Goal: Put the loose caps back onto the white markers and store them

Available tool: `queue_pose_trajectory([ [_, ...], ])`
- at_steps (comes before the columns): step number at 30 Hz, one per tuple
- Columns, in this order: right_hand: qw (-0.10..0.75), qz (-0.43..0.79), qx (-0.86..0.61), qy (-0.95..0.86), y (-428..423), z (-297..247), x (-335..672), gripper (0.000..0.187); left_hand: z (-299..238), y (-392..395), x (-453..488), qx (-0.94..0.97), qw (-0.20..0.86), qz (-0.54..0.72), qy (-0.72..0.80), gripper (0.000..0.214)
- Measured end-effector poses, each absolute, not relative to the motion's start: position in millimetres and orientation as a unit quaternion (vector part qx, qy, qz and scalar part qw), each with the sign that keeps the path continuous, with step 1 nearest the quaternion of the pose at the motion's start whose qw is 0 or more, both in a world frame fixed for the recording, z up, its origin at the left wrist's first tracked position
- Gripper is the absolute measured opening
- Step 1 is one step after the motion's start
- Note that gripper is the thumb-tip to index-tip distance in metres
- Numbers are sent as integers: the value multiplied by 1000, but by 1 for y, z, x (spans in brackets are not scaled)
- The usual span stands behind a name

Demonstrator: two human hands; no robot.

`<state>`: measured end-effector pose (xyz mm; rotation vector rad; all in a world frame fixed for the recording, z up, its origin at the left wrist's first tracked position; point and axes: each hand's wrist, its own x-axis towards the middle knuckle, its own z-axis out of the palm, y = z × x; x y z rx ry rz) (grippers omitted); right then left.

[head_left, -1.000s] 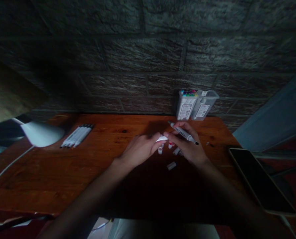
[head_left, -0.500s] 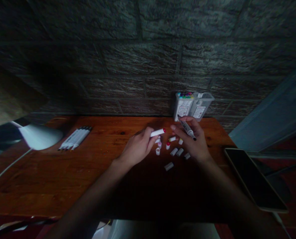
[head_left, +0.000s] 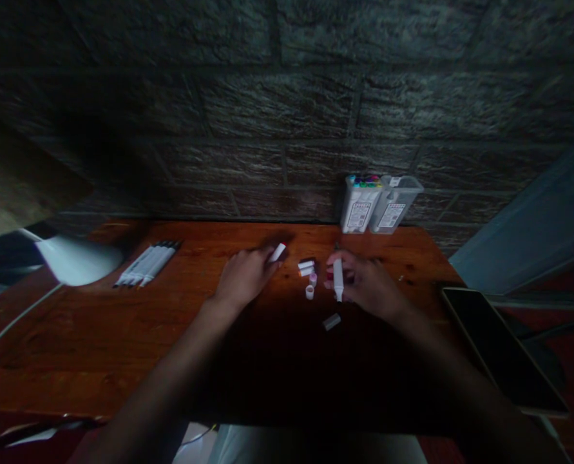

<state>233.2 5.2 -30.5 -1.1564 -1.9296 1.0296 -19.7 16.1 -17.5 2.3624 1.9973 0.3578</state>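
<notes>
My left hand (head_left: 243,280) is closed on a white marker (head_left: 277,252) with a red end, held low over the table. The rest of that marker is hidden in my fingers. My right hand (head_left: 364,280) grips another pale marker (head_left: 338,277), its narrow end pointing down toward me. Something red shows beside the fingers there, partly covered. Between the hands lie several loose caps: white ones with orange (head_left: 305,271), a lilac-topped cap (head_left: 312,279) and a white cap (head_left: 310,292) standing hollow end up. A grey cap (head_left: 332,321) lies nearer me.
A row of markers (head_left: 146,265) lies at left beside a lamp's white base (head_left: 78,260). Two clear plastic cases (head_left: 361,209) stand against the brick wall, the left one holding coloured markers. A phone (head_left: 499,351) rests at the right edge of the wooden table (head_left: 93,348).
My left hand has moved left with the red-ended marker. My right hand has come down over the caps at right, turning its marker from slanted to nearly upright in view.
</notes>
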Motion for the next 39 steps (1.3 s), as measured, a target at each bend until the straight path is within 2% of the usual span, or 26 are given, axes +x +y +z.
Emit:
queue_pose_trajectory([
  [3,329,405,-435,-733,7,-35,234,25,-21,18,-18,750,45,105,652,30],
  [7,397,472,-403,-676,10,-33,235,29,-24,19,-18,752,51,127,645,32],
  [11,466,516,-403,-595,6,-19,230,37,-19,14,-14,793,49,242,557,33],
  [14,507,513,-419,-552,0,-13,224,39,-16,8,-4,827,93,348,431,36],
  [17,539,517,-428,-509,-4,-13,217,39,-20,2,9,826,157,401,363,39],
  [24,549,577,-390,-462,-9,-19,206,40,-31,-3,23,758,259,482,354,28],
  [31,528,597,-374,-474,-10,-13,209,43,-20,-5,25,715,289,545,329,12],
  [35,580,569,-364,-456,-7,-4,218,33,-20,-5,25,681,343,560,326,11],
  [39,608,567,-347,-434,-7,4,222,35,-24,-4,23,687,336,548,337,17],
])
